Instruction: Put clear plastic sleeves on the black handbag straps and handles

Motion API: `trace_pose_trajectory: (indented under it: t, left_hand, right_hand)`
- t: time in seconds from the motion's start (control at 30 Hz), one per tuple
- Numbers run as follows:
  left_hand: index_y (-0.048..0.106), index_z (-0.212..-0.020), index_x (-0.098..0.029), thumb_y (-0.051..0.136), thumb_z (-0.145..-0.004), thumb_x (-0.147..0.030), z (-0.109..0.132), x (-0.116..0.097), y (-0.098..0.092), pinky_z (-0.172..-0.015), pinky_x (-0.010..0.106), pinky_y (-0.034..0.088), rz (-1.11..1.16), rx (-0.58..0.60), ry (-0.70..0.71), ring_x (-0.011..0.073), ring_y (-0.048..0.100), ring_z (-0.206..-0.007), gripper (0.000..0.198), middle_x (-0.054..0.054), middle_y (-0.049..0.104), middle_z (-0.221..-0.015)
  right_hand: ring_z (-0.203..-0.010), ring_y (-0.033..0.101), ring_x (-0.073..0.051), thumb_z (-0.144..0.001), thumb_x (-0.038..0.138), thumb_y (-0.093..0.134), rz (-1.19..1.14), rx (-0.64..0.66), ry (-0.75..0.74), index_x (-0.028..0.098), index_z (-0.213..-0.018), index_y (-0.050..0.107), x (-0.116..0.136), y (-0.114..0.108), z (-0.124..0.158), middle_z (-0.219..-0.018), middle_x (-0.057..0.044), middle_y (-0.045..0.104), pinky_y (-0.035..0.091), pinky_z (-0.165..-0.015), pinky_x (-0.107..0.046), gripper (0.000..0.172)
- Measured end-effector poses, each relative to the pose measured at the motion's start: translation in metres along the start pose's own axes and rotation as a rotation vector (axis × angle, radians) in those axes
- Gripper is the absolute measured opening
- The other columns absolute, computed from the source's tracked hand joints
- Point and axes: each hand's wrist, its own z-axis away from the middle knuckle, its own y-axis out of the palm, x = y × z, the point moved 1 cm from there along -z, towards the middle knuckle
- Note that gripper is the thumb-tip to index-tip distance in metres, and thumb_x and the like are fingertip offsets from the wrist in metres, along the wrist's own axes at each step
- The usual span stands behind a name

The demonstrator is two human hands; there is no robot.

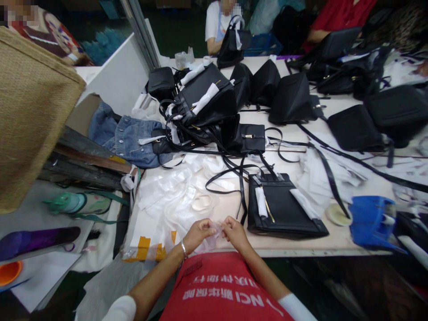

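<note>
My left hand point(199, 233) and my right hand point(233, 230) are close together over the front edge of the table, each with the fingers pinched. Between them stretches a thin clear plastic piece point(217, 230), perhaps a small bag or film; its exact kind is hard to make out. To the right of my right hand a black leather bag point(284, 205) lies on the table, its zipper pull and strap ends wrapped in white paper. Left of and beyond my hands spreads a heap of translucent white wrapping strips point(180, 191).
Several black bags point(214, 93) with loose straps crowd the back of the table. A blue plastic container point(372, 223) and a roll of tape point(337, 215) are at the right. A denim jacket point(133, 136) lies at the left. People sit across the table.
</note>
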Motion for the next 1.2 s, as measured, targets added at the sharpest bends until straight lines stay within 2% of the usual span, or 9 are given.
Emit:
trace_pose_trajectory:
  t: [0.27,0.4,0.47,0.57,0.67,0.87,0.97,1.1,1.2]
  left_hand:
    - [0.051,-0.087,-0.017,0.067,-0.068,-0.027,-0.002,0.013,0.017,-0.057,0.022,0.041,0.071,-0.131,0.018,0.0116,0.057,-0.061,0.027,-0.001,0.064,-0.072]
    - [0.053,-0.069,-0.015,0.068,-0.066,-0.029,-0.003,0.019,0.013,-0.053,0.02,0.035,-0.045,-0.185,-0.01,0.0091,0.05,-0.052,0.021,-0.003,0.058,-0.058]
    - [0.053,-0.065,-0.015,0.068,-0.066,-0.029,-0.003,0.019,0.006,-0.051,0.019,0.032,-0.093,-0.24,-0.008,0.008,0.046,-0.051,0.021,-0.004,0.055,-0.056]
    - [0.056,-0.067,-0.014,0.066,-0.068,-0.031,0.0,0.018,-0.005,-0.052,0.02,0.031,-0.14,-0.267,0.005,0.0085,0.046,-0.054,0.019,-0.003,0.055,-0.059]
    - [0.059,-0.07,-0.014,0.064,-0.07,-0.034,0.004,0.015,-0.014,-0.055,0.02,0.032,-0.178,-0.245,0.035,0.0097,0.047,-0.057,0.02,-0.003,0.056,-0.061]
    - [0.059,-0.072,-0.015,0.062,-0.072,-0.032,0.012,0.012,-0.022,-0.059,0.021,0.034,-0.226,-0.237,0.12,0.0106,0.048,-0.061,0.018,-0.003,0.056,-0.064]
    - [0.059,-0.074,-0.015,0.061,-0.074,-0.031,0.014,0.011,-0.024,-0.062,0.022,0.036,-0.236,-0.246,0.147,0.0115,0.051,-0.065,0.016,-0.002,0.058,-0.067]
    - [0.059,-0.075,-0.016,0.061,-0.073,-0.03,0.017,0.011,-0.029,-0.061,0.022,0.036,-0.25,-0.253,0.153,0.0111,0.05,-0.064,0.015,-0.003,0.057,-0.067]
    - [0.059,-0.075,-0.015,0.06,-0.074,-0.03,0.019,0.009,-0.03,-0.061,0.021,0.035,-0.256,-0.247,0.141,0.0111,0.048,-0.064,0.015,-0.003,0.057,-0.067]
  right_hand:
    - [-0.031,0.038,-0.008,-0.079,0.042,0.05,0.086,-0.001,0.06,0.022,-0.065,0.042,-0.008,0.008,0.003,-0.043,0.007,0.054,0.027,-0.033,-0.017,0.026]
    - [-0.032,0.045,-0.01,-0.083,0.051,0.042,0.117,0.102,0.119,0.021,-0.067,0.043,-0.01,0.004,0.004,-0.047,0.003,0.058,0.033,-0.036,-0.019,0.034]
    - [-0.04,0.054,-0.012,-0.088,0.051,0.035,0.293,0.009,0.096,0.02,-0.073,0.047,-0.01,-0.006,0.003,-0.052,-0.001,0.061,0.038,-0.043,-0.021,0.036]
    - [-0.059,0.064,-0.019,-0.089,0.044,0.039,0.68,-0.26,0.053,0.017,-0.09,0.051,-0.01,-0.021,-0.002,-0.064,-0.009,0.066,0.043,-0.056,-0.026,0.029]
    - [-0.071,0.066,-0.025,-0.09,0.041,0.039,0.838,-0.349,0.069,0.015,-0.101,0.047,-0.013,-0.022,-0.009,-0.072,-0.016,0.067,0.044,-0.061,-0.031,0.03]
    - [-0.08,0.065,-0.029,-0.09,0.041,0.039,0.571,-0.438,0.157,0.011,-0.103,0.043,-0.015,-0.023,-0.029,-0.08,-0.023,0.065,0.046,-0.065,-0.034,0.033]
    - [-0.067,0.064,-0.023,-0.088,0.04,0.042,0.445,-0.403,0.147,0.013,-0.095,0.048,-0.008,-0.032,-0.035,-0.072,-0.016,0.064,0.045,-0.057,-0.029,0.028]
    - [-0.039,0.045,-0.009,-0.082,0.048,0.05,0.202,-0.2,0.112,0.019,-0.081,0.05,0.011,-0.033,-0.025,-0.056,0.002,0.053,0.042,-0.047,-0.024,0.029]
    - [-0.039,0.034,-0.005,-0.074,0.048,0.062,-0.258,0.054,0.095,0.02,-0.077,0.049,0.031,-0.02,-0.008,-0.055,0.007,0.045,0.041,-0.049,-0.021,0.03]
